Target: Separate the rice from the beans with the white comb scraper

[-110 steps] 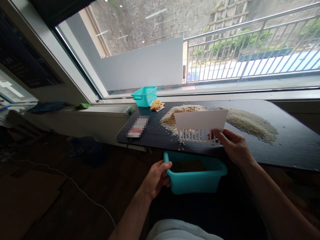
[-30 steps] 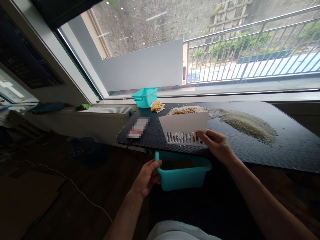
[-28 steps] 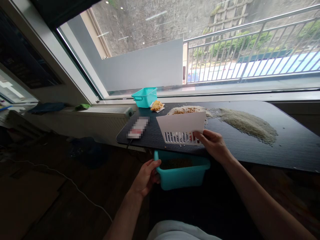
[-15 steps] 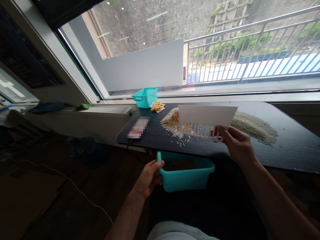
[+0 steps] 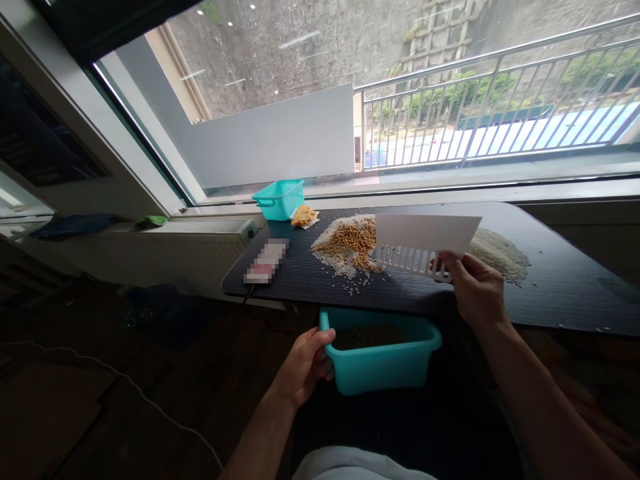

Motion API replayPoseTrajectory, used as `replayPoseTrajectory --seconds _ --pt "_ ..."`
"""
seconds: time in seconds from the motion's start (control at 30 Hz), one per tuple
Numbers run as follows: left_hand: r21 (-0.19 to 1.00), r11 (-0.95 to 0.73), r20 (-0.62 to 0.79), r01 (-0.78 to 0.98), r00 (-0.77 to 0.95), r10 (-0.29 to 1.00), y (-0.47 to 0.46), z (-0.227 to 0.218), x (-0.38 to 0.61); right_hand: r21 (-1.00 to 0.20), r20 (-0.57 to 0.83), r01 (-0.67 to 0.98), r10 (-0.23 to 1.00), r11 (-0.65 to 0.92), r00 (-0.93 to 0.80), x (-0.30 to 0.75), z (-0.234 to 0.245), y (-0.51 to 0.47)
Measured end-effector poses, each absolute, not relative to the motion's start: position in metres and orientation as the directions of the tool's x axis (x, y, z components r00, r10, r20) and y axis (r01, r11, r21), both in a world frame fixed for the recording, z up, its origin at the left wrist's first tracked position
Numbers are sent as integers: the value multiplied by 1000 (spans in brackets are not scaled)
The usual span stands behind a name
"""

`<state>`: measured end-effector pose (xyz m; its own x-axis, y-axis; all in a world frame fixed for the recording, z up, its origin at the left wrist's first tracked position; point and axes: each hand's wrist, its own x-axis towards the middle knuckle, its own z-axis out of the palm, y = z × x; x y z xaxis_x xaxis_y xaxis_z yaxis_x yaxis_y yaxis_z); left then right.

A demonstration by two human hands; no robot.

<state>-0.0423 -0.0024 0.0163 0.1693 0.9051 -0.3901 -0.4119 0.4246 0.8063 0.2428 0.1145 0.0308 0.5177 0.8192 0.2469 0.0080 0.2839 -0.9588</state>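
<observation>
My left hand (image 5: pixel 309 363) is closed on the left rim of a turquoise plastic tub (image 5: pixel 383 370), which sits below the table's front edge with dark small grains (image 5: pixel 370 335) inside. In my right hand (image 5: pixel 477 290) is a white slotted scraper (image 5: pixel 425 233), gripped at its lower right and held over the table with its slots along the lower edge. Left of the scraper lies a heap of yellow beans (image 5: pixel 353 240) mixed with white rice (image 5: pixel 325 235). The scraper hides part of the table behind it. A pale grain pile (image 5: pixel 500 253) shows to the right of it.
The dark table (image 5: pixel 565 273) stands against the window. At its back left are another turquoise tub (image 5: pixel 280 200) and a crumpled yellow cloth-like thing (image 5: pixel 304 215). A blurred-out phone-like object (image 5: pixel 267 260) with a cable lies near the left edge. A radiator (image 5: pixel 210 233) stands further left.
The scraper in my right hand has moved right relative to the bean heap, so more yellow beans show. My left hand still holds the tub. The view has shifted slightly.
</observation>
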Motion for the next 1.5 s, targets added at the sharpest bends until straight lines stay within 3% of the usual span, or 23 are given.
replayPoseTrajectory --seconds 0.13,0.33,0.67,1.13,1.5 --pt "808 424 -393 -408 162 905 -2 18 -40 -955 280 70 802 287 528 245 29 115" --pt "807 426 -397 -410 158 904 -2 21 -39 -964 181 -77 838 255 515 240 40 109" --pt "808 424 -392 -409 164 905 -1 21 -39 -963 187 -47 781 266 595 247 40 102" --pt "808 431 -402 -402 159 902 1 23 -32 -986 140 -34 923 163 358 254 41 93" --pt "809 435 -404 -396 163 900 1 20 -33 -978 169 -35 879 206 445 248 40 99"
